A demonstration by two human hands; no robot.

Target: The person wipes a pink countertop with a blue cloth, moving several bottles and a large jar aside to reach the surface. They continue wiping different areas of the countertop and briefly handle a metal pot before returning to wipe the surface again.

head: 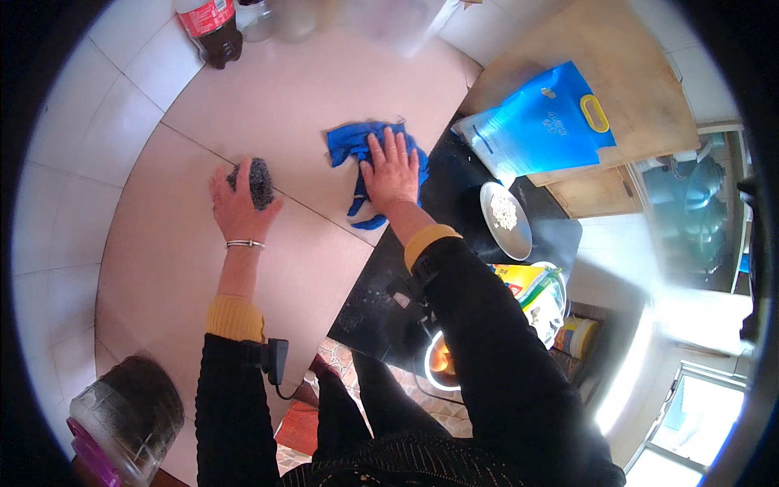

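My left hand has its fingers around a dark grey scouring pad, which rests on the pink tiled counter. To its right, my right hand lies flat, fingers extended, on a crumpled blue cloth. The cloth sits near the edge where the pink tiles meet a black surface. Part of the cloth is hidden beneath the palm.
A cola bottle stands at the top left, a large clear jar at the lower left. On the black surface are a blue bag with a yellow handle, a dish with pale pieces and a yellow-green packet.
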